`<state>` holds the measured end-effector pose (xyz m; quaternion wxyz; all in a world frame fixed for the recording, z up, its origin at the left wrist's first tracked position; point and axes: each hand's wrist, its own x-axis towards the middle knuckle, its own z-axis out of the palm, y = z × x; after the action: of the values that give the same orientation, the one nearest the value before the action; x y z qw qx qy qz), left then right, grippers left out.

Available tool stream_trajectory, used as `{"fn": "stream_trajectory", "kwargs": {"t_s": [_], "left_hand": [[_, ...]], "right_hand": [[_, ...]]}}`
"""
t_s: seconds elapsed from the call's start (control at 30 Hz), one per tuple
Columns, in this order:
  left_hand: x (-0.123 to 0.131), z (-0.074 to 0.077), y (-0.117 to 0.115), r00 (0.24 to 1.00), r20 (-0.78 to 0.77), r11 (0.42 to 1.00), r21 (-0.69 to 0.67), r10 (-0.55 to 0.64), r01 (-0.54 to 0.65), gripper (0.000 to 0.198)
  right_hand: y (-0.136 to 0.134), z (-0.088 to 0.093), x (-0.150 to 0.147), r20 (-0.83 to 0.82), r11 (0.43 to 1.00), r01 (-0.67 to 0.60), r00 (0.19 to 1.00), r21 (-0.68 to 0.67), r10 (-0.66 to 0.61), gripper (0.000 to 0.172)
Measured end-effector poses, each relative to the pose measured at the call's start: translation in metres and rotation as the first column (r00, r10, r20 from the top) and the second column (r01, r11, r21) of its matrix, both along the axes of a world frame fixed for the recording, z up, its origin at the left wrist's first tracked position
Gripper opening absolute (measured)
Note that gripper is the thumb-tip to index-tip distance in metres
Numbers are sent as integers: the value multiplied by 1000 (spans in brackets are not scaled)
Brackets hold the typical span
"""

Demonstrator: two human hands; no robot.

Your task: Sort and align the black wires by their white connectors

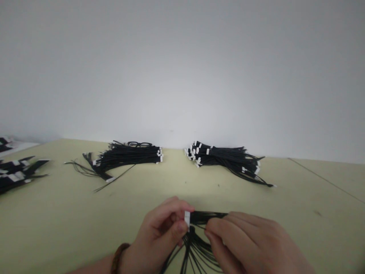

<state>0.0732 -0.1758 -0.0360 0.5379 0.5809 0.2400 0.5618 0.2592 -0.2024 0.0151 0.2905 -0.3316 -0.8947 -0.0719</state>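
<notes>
Bundle of thin black insulated wires (196,245) held between both hands at the near side of the pale green desk (313,190), with a narrow white rectangular connector (187,219) at its gathered end. Left hand (156,236), brown beaded bracelet (117,258) at the wrist, pinches the connector, its fingers (173,207) curled closed around it. Right hand (251,243) lies just beside it, its fingers (228,228) pressed together over the black wires where they leave the connector. Exact finger contact is partly hidden.

Progress as judged from the layout: the wires in hand are gathered only at the connector and fan out loosely toward the viewer, running past the lower picture edge. Whether their far ends carry connectors cannot be told.

Farther along the desk lie a wide stack of black wires with white ends (128,156) and a second wide stack of black wires with white ends (222,160), each with its white ends grouped and loose tails splaying. More black wires with white tags (14,171) lie at the left picture edge, partly cut off. Black-framed eyeglasses (139,144) sit at the far side of the first stack.
</notes>
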Motion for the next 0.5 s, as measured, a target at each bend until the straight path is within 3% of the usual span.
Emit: {"fn": "stream_trajectory", "kwargs": {"t_s": [0.5], "left_hand": [[0, -2, 1, 999, -27, 994, 104, -35, 37, 17]], "right_hand": [[2, -6, -2, 5, 996, 20, 1000, 81, -21, 29]]}}
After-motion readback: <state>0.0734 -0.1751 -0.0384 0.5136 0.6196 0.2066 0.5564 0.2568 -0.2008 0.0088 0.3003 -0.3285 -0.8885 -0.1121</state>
